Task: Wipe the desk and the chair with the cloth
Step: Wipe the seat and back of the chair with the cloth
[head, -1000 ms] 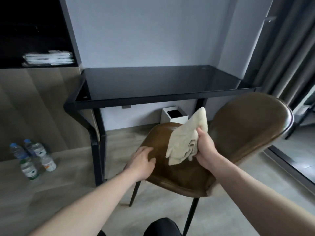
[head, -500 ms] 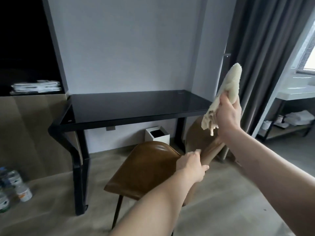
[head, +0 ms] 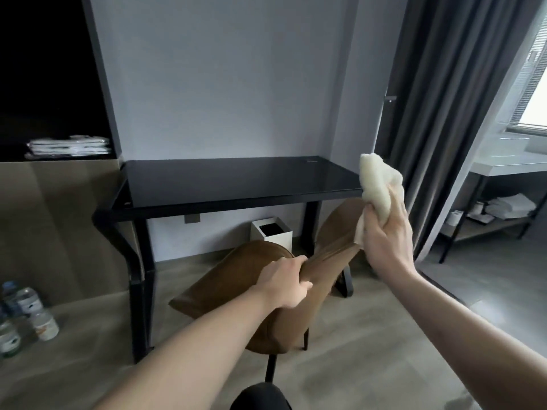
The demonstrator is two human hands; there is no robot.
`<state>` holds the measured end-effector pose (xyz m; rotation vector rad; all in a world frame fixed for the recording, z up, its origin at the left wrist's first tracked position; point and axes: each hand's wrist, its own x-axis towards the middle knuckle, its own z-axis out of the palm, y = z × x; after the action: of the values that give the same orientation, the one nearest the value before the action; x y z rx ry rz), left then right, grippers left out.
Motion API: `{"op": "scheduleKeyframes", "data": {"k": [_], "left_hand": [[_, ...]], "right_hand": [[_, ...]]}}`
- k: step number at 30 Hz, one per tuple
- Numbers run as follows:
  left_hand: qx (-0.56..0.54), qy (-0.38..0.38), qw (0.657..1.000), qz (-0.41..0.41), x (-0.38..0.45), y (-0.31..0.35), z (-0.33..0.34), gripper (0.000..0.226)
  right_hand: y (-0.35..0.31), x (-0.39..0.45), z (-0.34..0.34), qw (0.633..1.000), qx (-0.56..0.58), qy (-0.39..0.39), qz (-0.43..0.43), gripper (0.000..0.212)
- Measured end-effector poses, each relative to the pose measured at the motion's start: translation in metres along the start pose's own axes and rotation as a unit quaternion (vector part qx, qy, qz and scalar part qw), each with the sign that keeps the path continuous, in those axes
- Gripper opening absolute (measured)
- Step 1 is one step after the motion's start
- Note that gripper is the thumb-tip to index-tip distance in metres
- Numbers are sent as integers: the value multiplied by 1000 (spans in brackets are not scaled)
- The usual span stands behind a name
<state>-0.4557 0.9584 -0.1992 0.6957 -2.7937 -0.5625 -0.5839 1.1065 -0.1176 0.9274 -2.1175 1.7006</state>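
A brown leather chair point(head: 236, 279) stands turned sideways in front of the black glass-topped desk point(head: 225, 180). My left hand point(head: 285, 284) grips the edge of the chair where the seat meets the backrest. My right hand point(head: 387, 238) holds a bunched cream cloth point(head: 377, 182) against the top of the backrest, the cloth sticking up above my fingers. The desk top is bare and glossy.
A white bin point(head: 272, 232) sits under the desk by the wall. Water bottles point(head: 26, 315) stand on the floor at the left. Folded white items point(head: 69, 146) lie on a dark shelf. Grey curtains point(head: 438, 113) hang right, with a towel rack point(head: 503, 208) beyond.
My right hand has come down with the cloth from up in the air onto the chair's backrest. My left hand keeps its grip on the chair's edge.
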Motion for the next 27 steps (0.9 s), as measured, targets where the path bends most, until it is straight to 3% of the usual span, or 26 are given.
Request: {"op": "scheduleKeyframes", "data": {"k": [5, 9, 13, 20, 24, 27], "left_hand": [[-33, -24, 999, -18, -27, -40, -25, 12], [-21, -31, 999, -30, -41, -71, -45, 9], [-23, -46, 997, -50, -49, -100, -59, 19], [-27, -93, 994, -58, -38, -85, -89, 55], [-164, -23, 986, -31, -13, -57, -85, 65], [-183, 36, 982, -34, -5, -55, -68, 71]], "right_hand": [[16, -63, 36, 995, -73, -62, -36, 53], [5, -89, 53, 982, -121, -123, -72, 52], [0, -85, 62, 973, -136, -164, -86, 56], [15, -31, 68, 989, -78, -118, -34, 41], [9, -11, 80, 994, -35, -92, 54, 23], [9, -5, 86, 993, -27, -91, 75, 18]]}}
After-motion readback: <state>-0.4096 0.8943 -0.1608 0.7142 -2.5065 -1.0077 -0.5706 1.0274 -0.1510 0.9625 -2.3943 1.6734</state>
